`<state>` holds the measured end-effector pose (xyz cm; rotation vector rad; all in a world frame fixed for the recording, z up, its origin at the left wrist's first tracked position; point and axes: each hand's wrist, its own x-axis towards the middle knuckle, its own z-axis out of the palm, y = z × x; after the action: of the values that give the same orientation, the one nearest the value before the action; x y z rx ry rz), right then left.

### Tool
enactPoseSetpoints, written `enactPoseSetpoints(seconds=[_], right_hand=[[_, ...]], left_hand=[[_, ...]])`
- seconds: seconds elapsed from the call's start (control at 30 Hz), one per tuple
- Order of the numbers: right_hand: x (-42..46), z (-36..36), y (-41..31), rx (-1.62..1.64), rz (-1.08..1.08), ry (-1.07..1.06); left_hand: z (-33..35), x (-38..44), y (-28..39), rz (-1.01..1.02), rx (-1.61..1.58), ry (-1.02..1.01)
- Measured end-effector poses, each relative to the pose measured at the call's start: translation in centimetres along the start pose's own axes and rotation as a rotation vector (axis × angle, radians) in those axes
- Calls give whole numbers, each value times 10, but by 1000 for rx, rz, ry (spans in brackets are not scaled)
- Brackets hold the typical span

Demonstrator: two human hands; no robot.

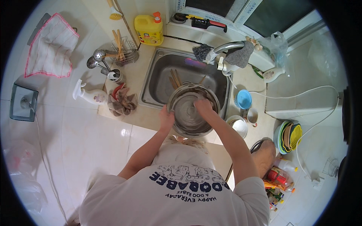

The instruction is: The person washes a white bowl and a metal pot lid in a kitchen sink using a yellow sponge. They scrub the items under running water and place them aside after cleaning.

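A round metal basin, its inside smeared grey and wet, is tilted over the front edge of the stainless steel sink. My left hand grips the basin's left rim. Inside the basin, near its right side, is my right hand, fingers curled down; whether it holds something cannot be told. Wooden chopsticks lie in the sink behind the basin, partly hidden by it. Over the sink's back right corner arches a faucet with a grey cloth draped on it.
Left of the sink are a crumpled rag, a spray bottle and a utensil holder. A yellow jug stands behind. To the right are a blue cup, a mug, a white bowl and a white cord.
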<state>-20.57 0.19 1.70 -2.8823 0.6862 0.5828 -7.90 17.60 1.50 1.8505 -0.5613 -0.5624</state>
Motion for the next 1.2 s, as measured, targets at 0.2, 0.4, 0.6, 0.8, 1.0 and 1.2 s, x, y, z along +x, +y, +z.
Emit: enactPoseSetpoints(seconds=[0.2, 0.4, 0.6, 0.8, 1.0, 1.2], right_hand=[[-44, 28, -22, 339, -335, -242], [-2, 25, -83, 814, -3, 238], [23, 9, -67, 384, 97, 441], [1, 15, -17, 128, -2, 295], [-27, 50, -22, 266, -220, 140], [19, 35, -53, 419, 21, 215]], left_hand=[[0, -1, 14, -90, 8, 46], [-6, -7, 5, 2, 112, -13], [-12, -11, 7, 61, 76, -3], [-5, -14, 6, -16, -12, 17], [-3, -12, 18, -131, 67, 8], [5, -14, 5, -78, 101, -17]])
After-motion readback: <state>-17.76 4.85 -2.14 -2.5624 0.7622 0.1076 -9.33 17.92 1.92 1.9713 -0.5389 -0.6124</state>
